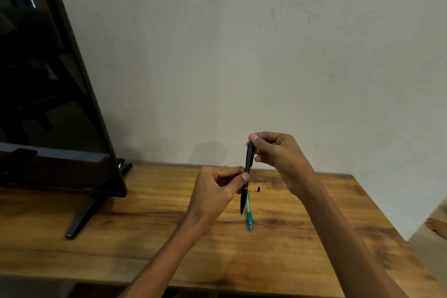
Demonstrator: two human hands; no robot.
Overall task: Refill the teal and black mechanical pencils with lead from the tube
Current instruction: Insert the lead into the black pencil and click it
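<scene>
Left hand [217,189] pinches the black pencil [247,176] mid-barrel, upright above the table [145,237]; the teal pencil [248,216] lies beneath. Right hand [275,152] pinches its top. Likely feeding lead or recapping; no tube visible. Next: cap [258,189] beside.

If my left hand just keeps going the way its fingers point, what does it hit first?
The left hand points right and already pinches the black pencil. Past that, probably the right hand's wrist, though depth is unclear.

The wooden worktop [145,237] carries a teal pencil [249,216] below the left hand [215,191], a small black cap [258,189] beside that hand, and a monitor stand [79,218] further left.
</scene>
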